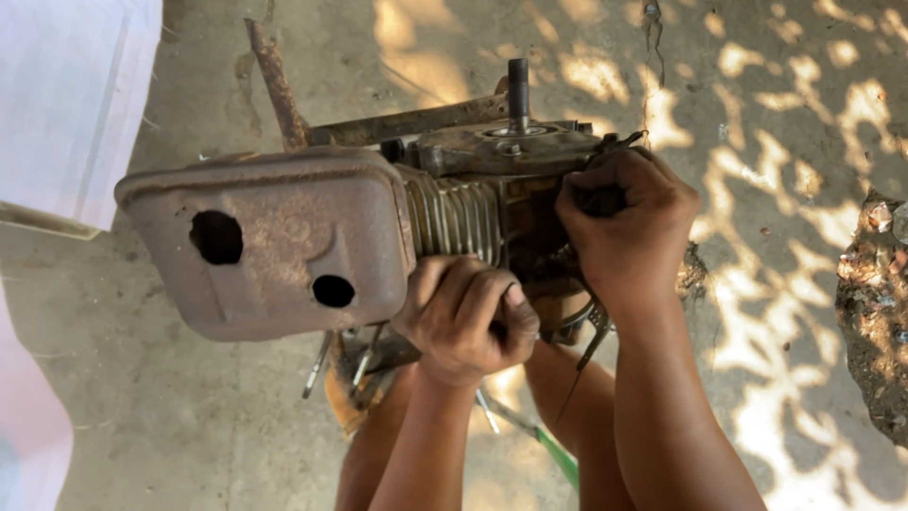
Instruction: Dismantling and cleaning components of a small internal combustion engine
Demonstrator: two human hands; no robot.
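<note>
Bare concrete floor, dappled with sun and leaf shadow, is seen under everything. One old small engine is held above it, between the two hands. The left hand is closed in a fist just below the cooling fins; what it grips cannot be told. Directly to its left, touching the fins, one rusty muffler is found, with two dark holes in its face. The right hand is closed tight against the engine's side, to the right of the fins; a dark part seems to be pinched in it, but this is hidden by the fingers. Above this hand one threaded shaft stands upright from the engine top. Below the left hand some thin metal rods hang, and a green-handled tool is seen near the forearms. Far left of both hands, pale cloth is seen at the frame edge.
</note>
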